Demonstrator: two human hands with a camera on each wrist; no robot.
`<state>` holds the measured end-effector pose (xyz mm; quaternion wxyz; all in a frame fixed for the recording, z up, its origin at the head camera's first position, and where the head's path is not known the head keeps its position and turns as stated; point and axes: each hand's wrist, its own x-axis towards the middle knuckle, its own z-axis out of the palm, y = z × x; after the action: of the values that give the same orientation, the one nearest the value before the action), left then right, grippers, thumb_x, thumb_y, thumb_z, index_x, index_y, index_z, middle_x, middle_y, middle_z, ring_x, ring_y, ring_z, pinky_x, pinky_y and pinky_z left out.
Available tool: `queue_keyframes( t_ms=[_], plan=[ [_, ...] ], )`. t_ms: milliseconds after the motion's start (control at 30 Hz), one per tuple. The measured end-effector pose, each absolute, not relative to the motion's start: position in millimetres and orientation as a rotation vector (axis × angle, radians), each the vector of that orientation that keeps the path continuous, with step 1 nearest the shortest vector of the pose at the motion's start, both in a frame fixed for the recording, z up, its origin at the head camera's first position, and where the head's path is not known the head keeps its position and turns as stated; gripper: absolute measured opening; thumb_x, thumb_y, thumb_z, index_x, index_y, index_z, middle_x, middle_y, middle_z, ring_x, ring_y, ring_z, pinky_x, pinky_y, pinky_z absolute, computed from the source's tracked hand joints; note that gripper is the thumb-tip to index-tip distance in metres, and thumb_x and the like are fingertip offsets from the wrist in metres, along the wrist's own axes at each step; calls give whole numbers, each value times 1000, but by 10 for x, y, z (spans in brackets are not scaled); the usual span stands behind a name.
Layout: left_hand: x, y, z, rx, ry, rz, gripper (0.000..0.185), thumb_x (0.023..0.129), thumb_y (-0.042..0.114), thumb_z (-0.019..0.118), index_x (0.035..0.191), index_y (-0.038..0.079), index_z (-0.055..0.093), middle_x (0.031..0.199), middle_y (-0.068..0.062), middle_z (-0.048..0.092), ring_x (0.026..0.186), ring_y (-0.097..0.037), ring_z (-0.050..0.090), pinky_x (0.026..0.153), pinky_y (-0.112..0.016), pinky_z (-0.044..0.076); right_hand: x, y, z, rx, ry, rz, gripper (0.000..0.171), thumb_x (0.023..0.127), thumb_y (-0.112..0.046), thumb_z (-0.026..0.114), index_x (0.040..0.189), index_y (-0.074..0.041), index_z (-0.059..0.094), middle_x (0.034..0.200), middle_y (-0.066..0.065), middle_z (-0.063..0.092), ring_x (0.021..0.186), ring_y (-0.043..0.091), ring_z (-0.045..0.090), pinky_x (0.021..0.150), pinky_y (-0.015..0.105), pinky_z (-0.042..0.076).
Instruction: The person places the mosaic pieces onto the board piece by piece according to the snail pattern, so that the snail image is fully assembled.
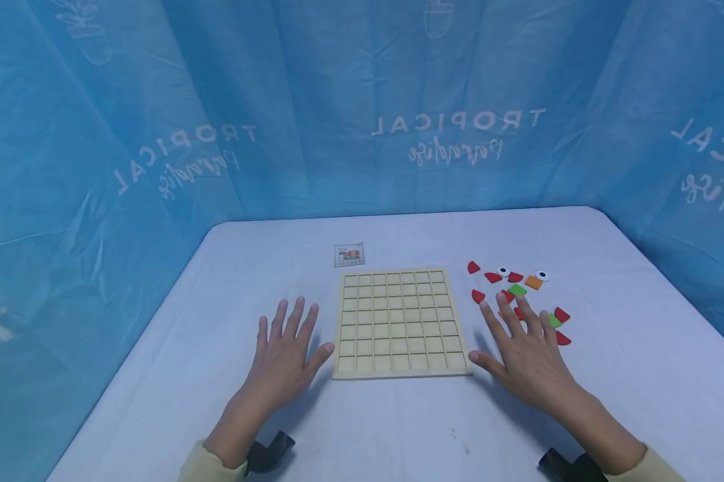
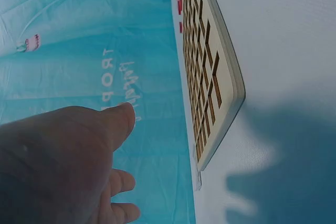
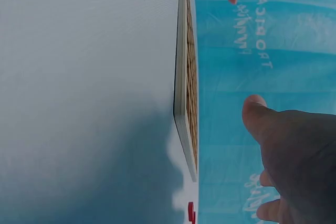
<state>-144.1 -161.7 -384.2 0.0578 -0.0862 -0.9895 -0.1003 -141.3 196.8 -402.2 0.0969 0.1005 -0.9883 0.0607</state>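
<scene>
Puzzle pieces (image 1: 517,290) right under the right hand (image 1: 527,351) fingertips, both hands flat, holding nothing. Left hand (image 1: 284,351) beside grid board (image 1: 398,323). Better to pinch just one.

The grid board (image 1: 398,323) looked like pale, unfinished wood with a matt face and smooth edges, lying on a white table cover (image 1: 609,402) that seemed smooth and faintly sheened. To its right, the small coloured pieces (image 1: 516,290) appeared matt and flat, perhaps painted wood or foam. The blue backdrop (image 1: 362,100) at the far side was thin, creased, slightly glossy sheeting.
</scene>
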Motion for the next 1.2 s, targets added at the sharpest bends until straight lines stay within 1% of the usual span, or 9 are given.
queue_keyframes(
  t_ms=[267, 467, 767, 1000, 1200],
  plan=[
    [-1446, -1627, -3838, -266, -3018, -310, 72, 94, 53, 46, 150, 13, 25, 159, -13, 14, 148, -37, 2, 116, -63, 3, -1421, 1968, -4017, 296, -2923, 185, 92, 77, -55, 68, 148, -11, 31, 155, 20, 21, 140, 47, 11, 110, 70, 5],
    [-1463, -1620, -3816, -274, -3033, -325, 73, 94, 53, 47, 150, 13, 24, 160, -13, 13, 148, -37, 2, 116, -63, 3, -1436, 1973, -4004, 283, -2935, 192, 92, 77, -54, 68, 148, -11, 30, 155, 20, 21, 140, 47, 11, 110, 70, 6],
    [-1517, -1630, -3821, -320, -3001, -321, 73, 94, 52, 47, 150, 12, 25, 159, -14, 17, 148, -37, 7, 116, -63, 6, -1494, 2016, -3983, 290, -2939, 205, 91, 78, -51, 69, 148, -10, 29, 155, 22, 21, 141, 46, 9, 110, 70, 8],
    [-1602, -1632, -3838, -344, -3026, -364, 73, 94, 51, 48, 151, 14, 22, 160, -12, 14, 148, -36, 3, 117, -61, 4, -1591, 2096, -3974, 278, -2941, 236, 91, 77, -47, 72, 148, -8, 30, 152, 22, 25, 139, 47, 14, 109, 70, 11],
    [-1680, -1640, -3853, -379, -3025, -380, 73, 93, 50, 51, 151, 15, 24, 159, -12, 17, 148, -36, 7, 117, -60, 6, -1707, 2164, -3957, 286, -2958, 296, 88, 78, -41, 73, 147, -7, 31, 152, 22, 26, 136, 48, 18, 109, 70, 11]
  ],
)
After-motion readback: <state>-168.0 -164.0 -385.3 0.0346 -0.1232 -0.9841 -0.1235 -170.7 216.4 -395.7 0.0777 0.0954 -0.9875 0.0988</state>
